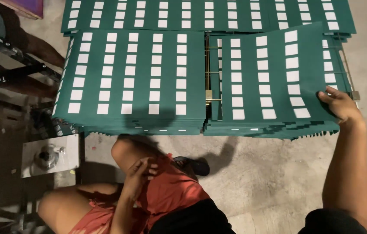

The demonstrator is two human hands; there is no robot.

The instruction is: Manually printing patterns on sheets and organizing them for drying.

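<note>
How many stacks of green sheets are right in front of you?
2 near stacks: the left stack, untouched, and the right stack, its top sheet lifted by the right hand. More sheets lie behind, count unclear.

Bare concrete floor (pixel 261 173) before green sheet stacks (pixel 131 73) is open; metal base plate (pixel 51 156), dark frame (pixel 14 60), possibly machinery, crowd left side.

The right hand (pixel 338 104) reaches forward on an outstretched arm, while the left hand (pixel 142 170) rests curled on the thigh.
</note>
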